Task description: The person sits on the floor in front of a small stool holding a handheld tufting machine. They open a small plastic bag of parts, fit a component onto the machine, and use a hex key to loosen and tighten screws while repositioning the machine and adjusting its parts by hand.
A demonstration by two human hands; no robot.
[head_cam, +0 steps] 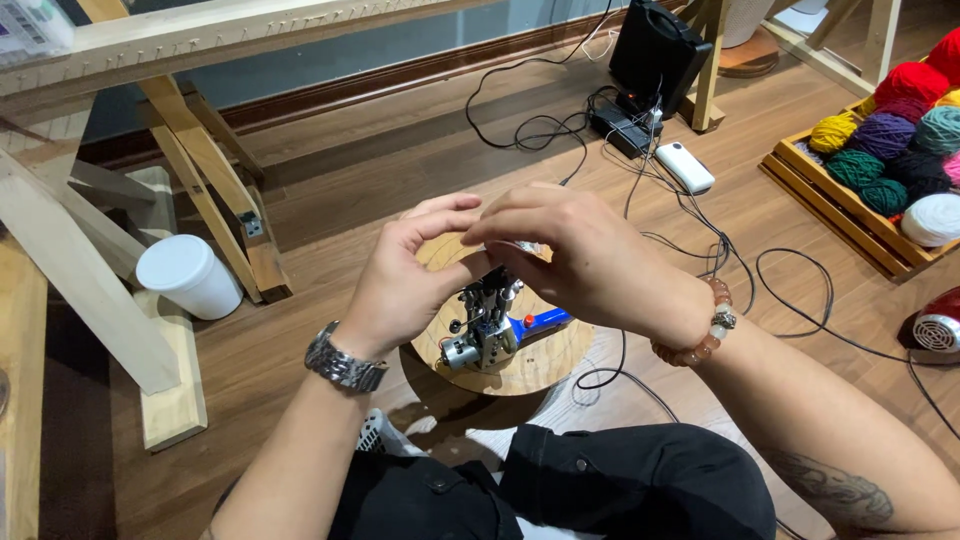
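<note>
Pinched between both hands, left hand (pixel 410 275) and right hand (pixel 580 262), a small pale piece (pixel 520 246) sits directly above the metal mechanism (pixel 485 325) on its round wooden base (pixel 545 362), close for fine handling.

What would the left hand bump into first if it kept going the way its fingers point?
The left hand points its fingers up and to the right, straight at the right hand. Their fingertips already meet above the small metal device on the round wooden disc, so it would likely press into the right hand first.
</note>
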